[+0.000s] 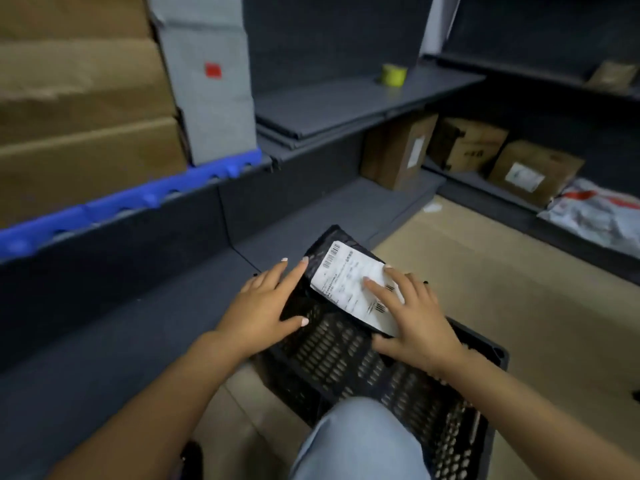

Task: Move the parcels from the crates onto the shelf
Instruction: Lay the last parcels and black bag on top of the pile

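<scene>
A black parcel [346,289] with a white shipping label [356,284] is held between two bare hands above a black slatted crate [346,358]. The left hand [266,303] is laid along the parcel's left edge, fingers nearly straight and thumb tucked toward its underside; the right hand [412,317] is spread over the label's near end, with the thumb curled under the lower right corner. The parcel's long axis runs from the near right to the far left, its far end pointing toward the dark grey shelf [138,323] at the left. The parcel is thus seen at the crate's far end, not yet on the shelf. The left hand is the nearer to the shelf, so a leftward carry across the crate's rim would likely be led by it. A knee in pale jeans [360,441] is seen at the crate's near side. Farther off, brown cartons [79,98] and a grey wrapped package [211,81] are stacked over a blue crate [121,202]; a yellow-green tape roll [394,75], more boxes [398,150] and a white mailer bag [595,213] sit on other shelving.
</scene>
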`<state>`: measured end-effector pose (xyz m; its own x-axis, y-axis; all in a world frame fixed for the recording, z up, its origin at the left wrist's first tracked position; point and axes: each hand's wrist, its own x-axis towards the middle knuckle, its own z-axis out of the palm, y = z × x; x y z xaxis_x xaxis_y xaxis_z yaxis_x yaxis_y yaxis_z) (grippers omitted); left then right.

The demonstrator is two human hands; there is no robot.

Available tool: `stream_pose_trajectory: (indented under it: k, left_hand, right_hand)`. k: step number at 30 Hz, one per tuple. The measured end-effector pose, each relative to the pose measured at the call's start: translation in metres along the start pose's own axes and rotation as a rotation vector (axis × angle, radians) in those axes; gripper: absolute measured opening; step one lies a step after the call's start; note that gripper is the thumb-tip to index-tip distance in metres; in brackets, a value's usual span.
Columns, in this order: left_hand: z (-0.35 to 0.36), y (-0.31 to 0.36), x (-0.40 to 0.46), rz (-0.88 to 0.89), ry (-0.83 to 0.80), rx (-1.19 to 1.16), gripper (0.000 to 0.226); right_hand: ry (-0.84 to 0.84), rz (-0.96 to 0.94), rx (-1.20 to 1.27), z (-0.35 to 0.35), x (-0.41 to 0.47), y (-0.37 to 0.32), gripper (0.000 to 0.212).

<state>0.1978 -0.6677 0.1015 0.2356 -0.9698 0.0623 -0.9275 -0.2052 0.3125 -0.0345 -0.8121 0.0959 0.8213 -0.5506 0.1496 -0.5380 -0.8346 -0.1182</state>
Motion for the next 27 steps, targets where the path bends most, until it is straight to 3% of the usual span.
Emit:
stream_pose_trajectory:
  k: [12, 18, 27]
  left_hand:
    - [-0.212, -0.023, -0.175, -0.100, 0.556, 0.028, 0.107]
    - [-0.280, -0.048, -0.271, -0.209, 0.826, 0.030, 0.101]
    - [-0.339, -0.068, -0.401, -0.399, 1.057, 0.236, 0.100]
  right_hand:
    - [0.269, -0.586, 0.125, -0.174, 0.023, -0.196, 0.086]
    - [0.388, -0.833, 0.132, -0.220, 0.046, -0.305, 0.090]
    - [0.485, -1.064, 0.193, -0.248, 0.058, -0.441, 0.089]
